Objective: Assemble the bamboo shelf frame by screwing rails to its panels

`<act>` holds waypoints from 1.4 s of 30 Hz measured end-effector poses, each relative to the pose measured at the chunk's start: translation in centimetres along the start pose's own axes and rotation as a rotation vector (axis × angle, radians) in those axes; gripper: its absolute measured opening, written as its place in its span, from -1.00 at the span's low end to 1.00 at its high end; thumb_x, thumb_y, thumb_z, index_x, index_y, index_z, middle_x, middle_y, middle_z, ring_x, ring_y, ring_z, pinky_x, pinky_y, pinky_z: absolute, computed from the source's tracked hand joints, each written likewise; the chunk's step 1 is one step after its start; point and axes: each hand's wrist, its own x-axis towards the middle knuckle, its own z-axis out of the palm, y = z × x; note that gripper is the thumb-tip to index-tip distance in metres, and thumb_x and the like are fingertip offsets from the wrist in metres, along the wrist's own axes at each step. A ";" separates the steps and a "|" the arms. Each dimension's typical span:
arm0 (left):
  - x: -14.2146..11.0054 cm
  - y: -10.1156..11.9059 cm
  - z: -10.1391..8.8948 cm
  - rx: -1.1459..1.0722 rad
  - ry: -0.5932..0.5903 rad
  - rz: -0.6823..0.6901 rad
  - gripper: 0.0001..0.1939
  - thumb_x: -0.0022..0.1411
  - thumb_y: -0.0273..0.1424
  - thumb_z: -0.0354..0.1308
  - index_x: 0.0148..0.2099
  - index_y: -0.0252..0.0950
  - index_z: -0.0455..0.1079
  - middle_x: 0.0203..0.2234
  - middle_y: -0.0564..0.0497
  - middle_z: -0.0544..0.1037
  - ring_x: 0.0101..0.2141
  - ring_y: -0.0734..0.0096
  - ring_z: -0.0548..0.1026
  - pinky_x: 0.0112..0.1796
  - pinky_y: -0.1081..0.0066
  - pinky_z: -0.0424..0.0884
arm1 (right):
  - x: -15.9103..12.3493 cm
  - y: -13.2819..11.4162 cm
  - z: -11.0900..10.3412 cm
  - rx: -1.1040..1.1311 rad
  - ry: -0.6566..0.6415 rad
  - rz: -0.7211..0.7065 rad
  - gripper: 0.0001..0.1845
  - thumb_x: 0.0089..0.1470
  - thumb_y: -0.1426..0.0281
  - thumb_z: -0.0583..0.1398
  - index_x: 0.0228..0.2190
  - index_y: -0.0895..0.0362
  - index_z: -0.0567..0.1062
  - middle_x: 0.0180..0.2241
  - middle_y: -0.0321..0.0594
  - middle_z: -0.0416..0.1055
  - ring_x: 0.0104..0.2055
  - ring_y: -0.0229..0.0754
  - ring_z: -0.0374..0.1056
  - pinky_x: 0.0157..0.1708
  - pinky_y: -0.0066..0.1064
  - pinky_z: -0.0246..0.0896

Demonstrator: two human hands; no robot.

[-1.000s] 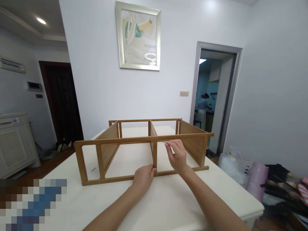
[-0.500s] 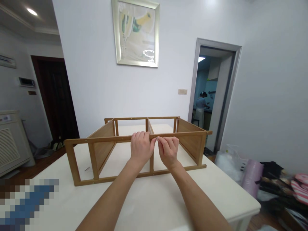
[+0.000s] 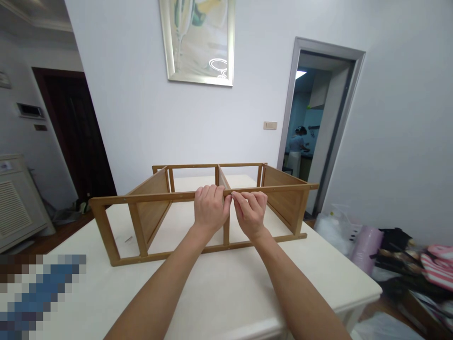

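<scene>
A brown wooden shelf frame (image 3: 141,257) lies on its side on a white table (image 3: 219,302). My left hand (image 3: 211,208) is wrapped over the near upper rail, just left of the middle shelf's joint. Beside it, my right hand (image 3: 250,212) pinches a small metal piece at that joint; most of the piece is hidden by the fingers, so its kind cannot be made out. Both thumbs point toward the same spot on the rail. A thin metal piece (image 3: 128,239) lies on the tabletop inside the frame's left end.
Right of the table are a lilac roll (image 3: 367,250), plastic bags (image 3: 332,236) and a pink striped item (image 3: 440,267). Through the doorway (image 3: 300,118), a person (image 3: 296,148) stands in another room. A framed picture (image 3: 198,42) hangs on the wall ahead.
The view has tipped slightly downward, so the picture and doorway sit higher. Both hands stay at the same joint, with the right fingers shifted slightly around the small metal piece.
</scene>
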 end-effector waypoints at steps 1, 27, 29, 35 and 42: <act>0.0 0.0 0.0 0.000 0.004 0.006 -0.75 0.34 -0.30 -0.06 -0.17 -0.30 0.40 -0.35 -0.12 0.49 -0.26 0.15 0.38 -0.14 0.18 0.16 | 0.0 0.0 0.0 -0.007 0.000 -0.013 -0.76 0.17 0.44 0.21 -0.12 -0.03 0.51 -0.33 -0.21 0.49 -0.23 -0.13 0.25 -0.17 -0.21 0.08; 0.0 0.1 -0.1 -0.017 0.046 0.001 -0.82 0.31 -0.34 0.00 -0.22 -0.27 0.40 -0.38 -0.10 0.49 -0.28 0.15 0.40 -0.17 0.18 0.19 | 1.6 -0.5 -0.7 -0.008 -0.050 -0.118 -0.79 0.13 0.55 0.17 -0.19 0.08 0.45 -0.43 -0.23 0.40 -0.37 -0.21 0.24 -0.30 -0.31 0.09; 0.0 0.1 -0.1 -0.019 0.041 0.002 -0.82 0.31 -0.35 -0.01 -0.22 -0.27 0.40 -0.38 -0.11 0.49 -0.28 0.15 0.40 -0.18 0.18 0.18 | 1.6 -0.4 -0.8 -0.008 -0.066 -0.124 -0.78 0.14 0.55 0.16 -0.18 0.08 0.46 -0.44 -0.23 0.40 -0.39 -0.22 0.22 -0.33 -0.31 0.08; 0.0 0.1 -0.2 -0.016 0.035 -0.004 -0.83 0.31 -0.35 -0.01 -0.23 -0.27 0.39 -0.38 -0.10 0.49 -0.28 0.14 0.39 -0.18 0.18 0.18 | 1.5 -0.4 -0.5 0.033 -0.047 -0.088 -0.81 0.14 0.55 0.17 -0.23 0.07 0.49 -0.44 -0.23 0.41 -0.38 -0.21 0.26 -0.32 -0.29 0.11; 0.1 0.0 -0.4 -0.021 0.026 0.010 -0.78 0.34 -0.35 -0.07 -0.24 -0.27 0.39 -0.39 -0.09 0.49 -0.31 0.17 0.38 -0.20 0.20 0.18 | 0.8 0.3 0.0 0.150 0.018 0.023 -0.81 0.09 0.50 0.25 -0.21 0.08 0.47 -0.40 -0.23 0.45 -0.36 -0.19 0.31 -0.31 -0.29 0.20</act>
